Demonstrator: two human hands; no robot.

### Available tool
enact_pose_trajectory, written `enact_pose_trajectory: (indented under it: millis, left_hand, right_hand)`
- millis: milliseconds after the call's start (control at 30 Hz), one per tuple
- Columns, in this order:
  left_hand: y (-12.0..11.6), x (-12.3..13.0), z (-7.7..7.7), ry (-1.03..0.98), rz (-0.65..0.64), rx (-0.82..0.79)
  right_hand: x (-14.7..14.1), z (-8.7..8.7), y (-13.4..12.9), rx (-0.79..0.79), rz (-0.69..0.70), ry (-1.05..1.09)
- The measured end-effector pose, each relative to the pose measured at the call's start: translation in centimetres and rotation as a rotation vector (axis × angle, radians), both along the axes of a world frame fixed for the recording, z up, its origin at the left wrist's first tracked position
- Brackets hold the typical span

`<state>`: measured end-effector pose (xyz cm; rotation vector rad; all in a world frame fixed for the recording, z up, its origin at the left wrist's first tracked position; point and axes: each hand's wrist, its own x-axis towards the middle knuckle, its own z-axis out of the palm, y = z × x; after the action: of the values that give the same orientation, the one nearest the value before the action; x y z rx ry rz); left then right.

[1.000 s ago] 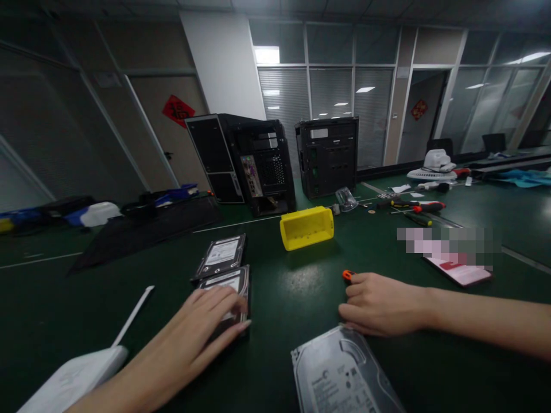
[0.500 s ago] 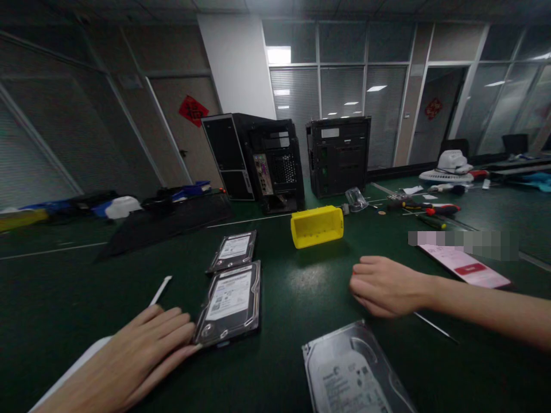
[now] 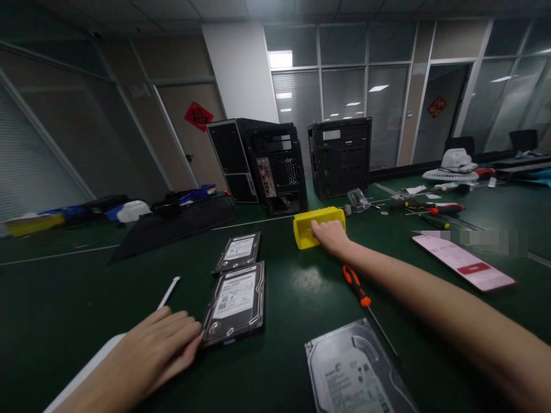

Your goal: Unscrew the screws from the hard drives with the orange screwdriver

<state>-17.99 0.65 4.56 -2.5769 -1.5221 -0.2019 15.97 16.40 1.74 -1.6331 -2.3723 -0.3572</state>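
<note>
My left hand (image 3: 161,350) is closed at the near left corner of a hard drive (image 3: 241,304) with a white label, its fingertips pinching the edge. A second hard drive (image 3: 239,249) lies just behind that one, label up. My right hand (image 3: 330,236) reaches into a yellow bin (image 3: 318,214) that lies on its side with its opening facing me. Its fingers are curled and pressed together; what they hold, if anything, cannot be made out. Below my right forearm a red-and-black screwdriver (image 3: 356,285) lies on the green table. Closer to me is a silver hard drive (image 3: 355,367).
Two black computer cases (image 3: 279,166) stand at the back. A phone (image 3: 465,264) with a pink screen lies at right, with pliers and other tools (image 3: 445,210) behind it. A white stick-like piece (image 3: 169,291) lies beyond my left hand. A black mat (image 3: 176,229) covers the back left.
My right hand has let go of the screwdriver, now lying on the table, and has moved forward and left into the yellow bin. My left hand stays by the drive, fingers more curled.
</note>
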Motion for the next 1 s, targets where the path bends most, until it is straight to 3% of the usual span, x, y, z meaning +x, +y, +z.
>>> enact_pose_trajectory:
  millis: [133,267,333,467,633,733,833,1000]
  left_hand:
    - [-0.2,1.5,1.5,0.010,0.041,-0.118]
    - [1.0,7.4,2.8,-0.001,-0.072,-0.074]
    - [3.0,11.1,2.8,0.038,-0.193,0.014]
    - [8.9,18.0,1.5,0.141,-0.312,0.276]
    - [14.8,23.6,0.4,0.139,-0.359,0.411]
    - [16.2,24.6,0.2,0.129,-0.375,0.411]
    - [16.5,24.2,0.2,0.145,-0.374,0.403]
    - [14.5,19.4,0.7,0.224,-0.318,0.445]
  right_hand:
    - [-1.0,-0.2,-1.1,-0.018,0.034,0.020]
    - [-1.3,0.4,-4.2,-0.039,0.108,0.051]
    - [-0.9,0.6,-6.3,-0.043,0.137,0.069]
    - [1.0,0.4,-10.5,-0.031,0.226,0.132]
    - [3.7,-0.8,-13.9,-0.046,0.291,0.227]
    - [4.9,-0.8,-14.8,-0.074,0.309,0.269]
    - [5.5,0.0,-16.0,-0.110,0.343,0.325]
    - [4.7,-0.1,-18.6,-0.169,0.539,0.368]
